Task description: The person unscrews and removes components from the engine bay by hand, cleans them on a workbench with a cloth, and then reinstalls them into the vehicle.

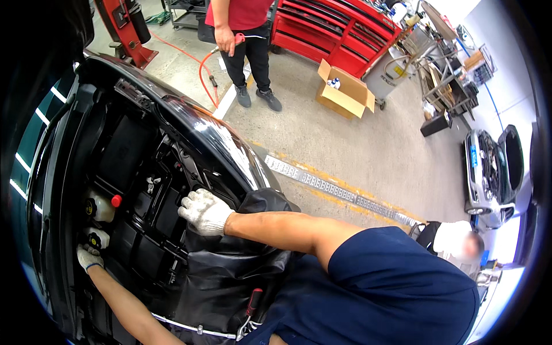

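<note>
I lean over a car's engine bay (135, 241) with white work gloves on both hands. Deep at the left, my left hand (89, 257) reaches beside a whitish reservoir with a black cap (96, 238); its fingers are mostly hidden. A larger whitish reservoir (102, 206) stands just beyond. My right hand (204, 211) rests at the bay's front edge, by the black fender cover (230, 276). Its fingers are curled down, and what lies under them is hidden. On the cover near my body lies a red-handled tool (255, 302), beside a thin silvery rod (198, 329).
Beyond the black fender (213, 132) a person (244, 46) stands holding a red-handled air tool with a red hose (204, 72). Further off are an open cardboard box (345, 92), a red tool cabinet (333, 31) and a silver car (489, 172). Another person (451, 238) is at the right.
</note>
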Demonstrator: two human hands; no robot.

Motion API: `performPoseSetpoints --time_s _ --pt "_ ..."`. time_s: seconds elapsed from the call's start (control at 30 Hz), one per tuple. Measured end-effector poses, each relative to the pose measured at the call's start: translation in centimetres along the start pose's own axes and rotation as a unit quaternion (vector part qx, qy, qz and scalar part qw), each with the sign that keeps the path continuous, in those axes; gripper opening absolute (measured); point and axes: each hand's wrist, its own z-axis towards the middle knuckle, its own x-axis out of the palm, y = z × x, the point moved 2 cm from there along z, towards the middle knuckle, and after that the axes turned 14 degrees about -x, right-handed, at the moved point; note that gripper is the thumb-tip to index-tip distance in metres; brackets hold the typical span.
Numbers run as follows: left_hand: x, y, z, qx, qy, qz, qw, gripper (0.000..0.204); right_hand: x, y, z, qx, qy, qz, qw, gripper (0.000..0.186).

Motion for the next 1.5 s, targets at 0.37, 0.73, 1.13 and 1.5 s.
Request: performPoseSetpoints --time_s 0.37,0.73,1.13,1.5 --pt "0.0 -0.1 1.3 0.037 0.012 -0.043 0.998 0.031 0.3 -0.3 -0.6 0.005 -0.022 0.006 1.000 0.026" --pt "-1.2 0.0 6.1 0.045 0.022 -0.040 0.998 0.041 0.5 -0.3 -0.7 -0.004 -0.038 0.005 0.999 0.036" --pt "0.7 0.8 1.1 0.050 0.005 -0.062 0.997 0.036 0.4 0.2 -0.5 0.010 0.002 0.013 1.000 0.031" --pt "1.0 0.8 -0.8 0.024 0.007 -0.083 0.996 0.026 0.0 -0.1 -0.4 0.012 0.021 0.016 1.000 0.032"
